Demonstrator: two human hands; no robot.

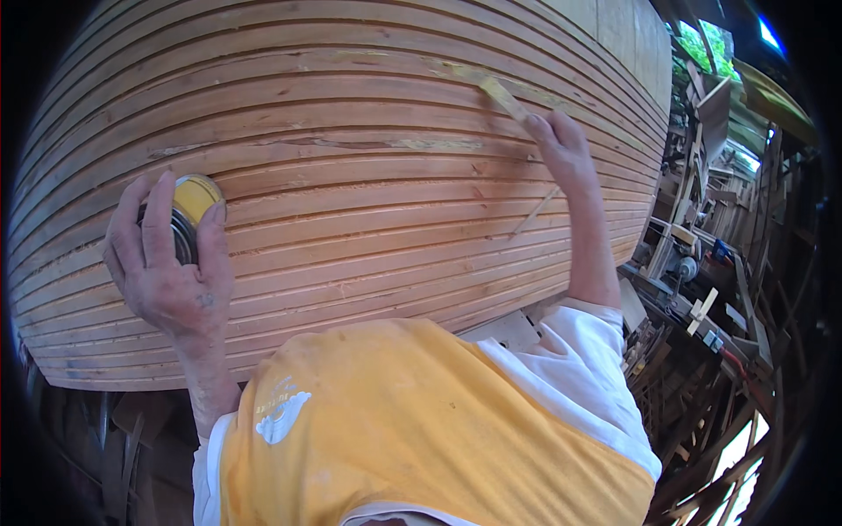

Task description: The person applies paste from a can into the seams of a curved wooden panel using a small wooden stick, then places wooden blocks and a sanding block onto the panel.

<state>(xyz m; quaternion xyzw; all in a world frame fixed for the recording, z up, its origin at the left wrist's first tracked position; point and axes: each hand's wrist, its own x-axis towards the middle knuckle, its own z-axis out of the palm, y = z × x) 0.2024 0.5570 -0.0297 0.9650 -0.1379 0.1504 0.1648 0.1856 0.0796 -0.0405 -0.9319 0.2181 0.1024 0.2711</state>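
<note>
Broad curved wooden planking (368, 217), which looks like a boat's hull, spreads in front of me with dark grooves between its strips. My left hand (164, 256) grips a small round tin (199, 197) with a yellow side and a dark metal rim, held close to the planks at the left; its contents are hidden. In my right hand (562, 148) is a flat spatula (501, 97), its tip smeared yellowish and against an upper strip. Yellowish paste (454, 69) streaks the wood around that tip. Another pale smear (434, 144) marks a damaged strip lower down.
A thin stick (536, 212) slants across the planks below my right wrist. To the right stands a cluttered bench (684, 309) with tools and wood pieces. Stacked lumber (658, 368) lies below it. Smoother, paler panels (625, 39) are at the upper right of the planking.
</note>
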